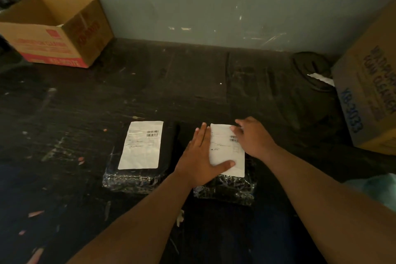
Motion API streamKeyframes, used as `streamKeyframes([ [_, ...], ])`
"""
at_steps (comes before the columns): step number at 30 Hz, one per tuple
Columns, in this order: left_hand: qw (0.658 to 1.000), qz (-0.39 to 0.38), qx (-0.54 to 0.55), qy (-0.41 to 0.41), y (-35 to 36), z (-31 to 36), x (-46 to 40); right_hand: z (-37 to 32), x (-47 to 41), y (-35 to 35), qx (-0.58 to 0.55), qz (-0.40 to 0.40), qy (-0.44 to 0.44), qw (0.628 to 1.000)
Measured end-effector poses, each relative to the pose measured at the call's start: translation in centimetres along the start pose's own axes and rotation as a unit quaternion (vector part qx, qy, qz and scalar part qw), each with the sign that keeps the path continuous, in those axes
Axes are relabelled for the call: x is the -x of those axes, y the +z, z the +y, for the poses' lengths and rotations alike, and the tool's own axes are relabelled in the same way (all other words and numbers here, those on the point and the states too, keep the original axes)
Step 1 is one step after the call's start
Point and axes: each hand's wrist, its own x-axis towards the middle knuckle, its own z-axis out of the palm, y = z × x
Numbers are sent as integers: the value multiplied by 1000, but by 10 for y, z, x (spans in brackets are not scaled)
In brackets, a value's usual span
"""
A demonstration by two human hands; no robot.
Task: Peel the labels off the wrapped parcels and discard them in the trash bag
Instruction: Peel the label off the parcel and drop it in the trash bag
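Observation:
Two black plastic-wrapped parcels lie side by side on the dark table. The left parcel [137, 178] carries a white label [141, 146] that nothing touches. On the right parcel [227, 191], my left hand [199, 158] lies flat, fingers spread, with its thumb pressing the lower part of that parcel's white label [225, 148]. My right hand [252, 137] rests on the label's upper right edge, fingertips curled at the corner; whether the corner is lifted I cannot tell. A black trash bag [315, 79] with white paper in its mouth sits at the back right.
An open cardboard box [57, 32] with red print stands at the back left. A second cardboard box [368, 92] with blue print stands at the right edge beside the trash bag. Small paper scraps dot the dark table [85, 103]. A grey wall runs behind.

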Motion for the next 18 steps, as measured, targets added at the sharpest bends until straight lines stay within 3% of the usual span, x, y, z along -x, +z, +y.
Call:
streamKeyframes([
  [7,1000,-3,2,-7,-1,0,-4,6,0,5,-59,71,11,996],
  [13,1000,-6,4,-14,1,0,4,-6,4,-5,-37,77,-18,996],
  [18,998,-24,54,4,-1,-6,6,-8,1,-10,-20,36,-5,999],
])
